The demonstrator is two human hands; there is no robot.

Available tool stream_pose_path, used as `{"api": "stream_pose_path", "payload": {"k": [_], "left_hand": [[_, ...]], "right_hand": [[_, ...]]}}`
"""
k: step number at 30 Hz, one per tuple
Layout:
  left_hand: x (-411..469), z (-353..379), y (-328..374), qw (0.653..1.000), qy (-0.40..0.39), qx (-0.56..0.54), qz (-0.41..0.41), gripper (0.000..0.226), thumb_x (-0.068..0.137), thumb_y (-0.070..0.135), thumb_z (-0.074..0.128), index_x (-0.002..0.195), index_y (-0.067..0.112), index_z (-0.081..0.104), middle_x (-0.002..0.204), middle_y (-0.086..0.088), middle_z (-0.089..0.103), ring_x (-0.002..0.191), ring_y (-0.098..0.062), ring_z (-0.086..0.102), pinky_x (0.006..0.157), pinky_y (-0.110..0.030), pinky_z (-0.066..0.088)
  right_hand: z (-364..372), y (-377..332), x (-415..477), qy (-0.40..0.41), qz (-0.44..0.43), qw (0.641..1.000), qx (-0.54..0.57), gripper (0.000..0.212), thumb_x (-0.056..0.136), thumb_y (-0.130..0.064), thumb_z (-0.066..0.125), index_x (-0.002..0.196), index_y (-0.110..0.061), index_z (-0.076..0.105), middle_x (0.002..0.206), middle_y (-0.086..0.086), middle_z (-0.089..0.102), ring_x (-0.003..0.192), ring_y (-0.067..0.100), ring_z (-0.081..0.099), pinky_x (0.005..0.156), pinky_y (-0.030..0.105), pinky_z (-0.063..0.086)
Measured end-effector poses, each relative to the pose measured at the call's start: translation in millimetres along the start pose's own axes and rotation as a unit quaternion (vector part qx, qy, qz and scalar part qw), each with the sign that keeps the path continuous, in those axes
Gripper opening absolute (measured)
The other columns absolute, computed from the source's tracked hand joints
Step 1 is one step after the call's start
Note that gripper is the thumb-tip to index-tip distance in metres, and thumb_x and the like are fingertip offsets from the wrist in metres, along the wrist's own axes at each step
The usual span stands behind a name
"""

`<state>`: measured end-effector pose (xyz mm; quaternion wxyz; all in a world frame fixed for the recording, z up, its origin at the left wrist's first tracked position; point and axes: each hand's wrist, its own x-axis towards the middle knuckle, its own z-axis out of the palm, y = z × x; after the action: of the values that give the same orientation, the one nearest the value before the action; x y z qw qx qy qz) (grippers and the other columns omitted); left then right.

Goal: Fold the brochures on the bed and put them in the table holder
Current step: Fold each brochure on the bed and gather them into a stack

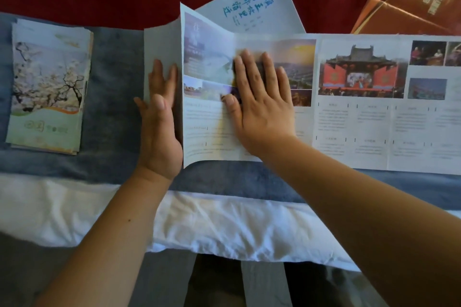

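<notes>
Head view: right hand (pixel 259 104) lies flat, open, pinning the long brochure (pixel 361 119) to the bed (pixel 112 157); left hand (pixel 161 127), open, props its raised end panel (pixel 161 47) to fold it over.

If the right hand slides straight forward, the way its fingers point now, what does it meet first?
The right hand lies flat on the open brochure, fingers pointing up and slightly left. It would probably cross the brochure's top edge and first meet the white sheet with blue writing; depth there is unclear.
</notes>
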<state>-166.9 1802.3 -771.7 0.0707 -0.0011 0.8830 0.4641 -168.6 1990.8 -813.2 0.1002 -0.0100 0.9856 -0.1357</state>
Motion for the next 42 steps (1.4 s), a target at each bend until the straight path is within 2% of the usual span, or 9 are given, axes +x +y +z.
{"api": "stream_pose_path", "payload": {"k": [6,10,17,21,26,28,31,36,42], "left_hand": [[15.8,4.3,-17.4,0.996,-0.014,0.077,0.043,0.074,0.101,0.066,-0.003,0.159,0.023,0.01,0.171,-0.008,0.015,0.159,-0.019,0.01,0.128,-0.04,-0.008],[21.0,11.3,-28.6,0.995,-0.008,0.087,0.039,0.076,0.1,0.067,-0.003,0.158,0.02,0.01,0.169,-0.003,0.017,0.158,-0.015,0.012,0.128,-0.041,-0.004],[22.2,17.2,-42.8,0.995,0.028,0.076,0.053,0.06,0.104,0.06,0.001,0.156,0.032,0.012,0.162,0.01,0.017,0.152,0.006,0.008,0.127,-0.037,-0.002],[22.4,18.3,-43.4,0.996,0.03,0.054,0.058,0.052,0.104,0.062,0.003,0.154,0.051,0.006,0.163,0.011,0.019,0.154,-0.001,0.012,0.127,-0.04,-0.002],[23.4,16.8,-42.3,0.994,0.029,0.1,0.042,0.058,0.106,0.056,0.006,0.157,0.028,0.014,0.167,0.006,0.017,0.155,-0.006,0.011,0.127,-0.038,-0.002],[22.9,15.3,-36.5,0.992,0.03,0.118,0.035,0.057,0.106,0.044,0.013,0.158,0.022,0.018,0.169,-0.006,0.018,0.158,-0.018,0.011,0.128,-0.042,0.0],[21.3,14.6,-27.0,0.989,0.014,0.133,0.064,0.07,0.106,0.056,0.009,0.16,0.014,0.022,0.169,-0.018,0.012,0.158,-0.035,0.002,0.128,-0.042,-0.001],[20.3,32.2,-9.6,0.999,-0.009,0.034,0.04,0.065,0.104,0.059,0.012,0.158,0.025,0.001,0.172,-0.013,-0.002,0.152,-0.002,-0.014,0.129,-0.044,-0.007],[14.1,61.6,17.6,0.993,-0.039,-0.101,0.054,0.067,0.104,0.064,0.017,0.16,0.031,0.002,0.173,-0.009,-0.002,0.159,-0.025,0.0,0.125,-0.064,0.005]], "right_hand": [[1.7,2.3,-0.1,0.018,-0.022,1.0,0.001,0.059,0.11,-0.054,0.012,0.166,-0.039,0.002,0.175,-0.002,-0.003,0.161,0.027,-0.009,0.129,0.05,-0.005],[2.8,2.1,0.2,0.026,-0.026,0.999,-0.01,0.057,0.111,-0.053,0.016,0.166,-0.04,0.007,0.175,0.0,0.0,0.161,0.029,-0.006,0.129,0.052,-0.001],[-15.5,12.8,-3.7,0.001,-0.075,0.997,0.004,0.054,0.109,-0.04,0.032,0.163,-0.035,0.031,0.174,0.01,0.011,0.161,0.034,0.005,0.129,0.053,0.004],[-34.0,49.9,-24.7,0.03,-0.07,0.996,-0.041,0.055,0.104,-0.042,0.041,0.157,-0.03,0.045,0.171,0.015,0.021,0.159,0.037,0.014,0.128,0.058,0.009],[-46.6,119.8,-64.4,0.019,0.056,0.994,-0.089,0.071,0.103,-0.064,0.029,0.166,-0.034,0.016,0.174,0.013,0.0,0.16,0.035,-0.005,0.128,0.058,-0.001],[-42.8,136.8,-76.5,0.006,0.076,0.995,-0.068,0.071,0.103,-0.064,0.028,0.166,-0.036,0.013,0.175,0.011,-0.004,0.16,0.034,-0.008,0.128,0.059,0.0],[-30.4,140.6,-78.6,0.025,0.081,0.994,-0.062,0.07,0.104,-0.062,0.027,0.166,-0.035,0.011,0.174,0.011,-0.006,0.16,0.034,-0.007,0.128,0.059,0.002],[-18.2,124.6,-61.3,0.053,0.053,0.996,-0.053,0.069,0.105,-0.062,0.025,0.167,-0.036,0.009,0.174,0.013,-0.005,0.16,0.036,-0.006,0.128,0.057,0.002],[-16.6,124.3,-57.5,0.05,0.041,0.997,-0.052,0.07,0.105,-0.064,0.023,0.167,-0.035,0.008,0.174,0.014,-0.005,0.16,0.036,-0.007,0.128,0.056,-0.001]]}}
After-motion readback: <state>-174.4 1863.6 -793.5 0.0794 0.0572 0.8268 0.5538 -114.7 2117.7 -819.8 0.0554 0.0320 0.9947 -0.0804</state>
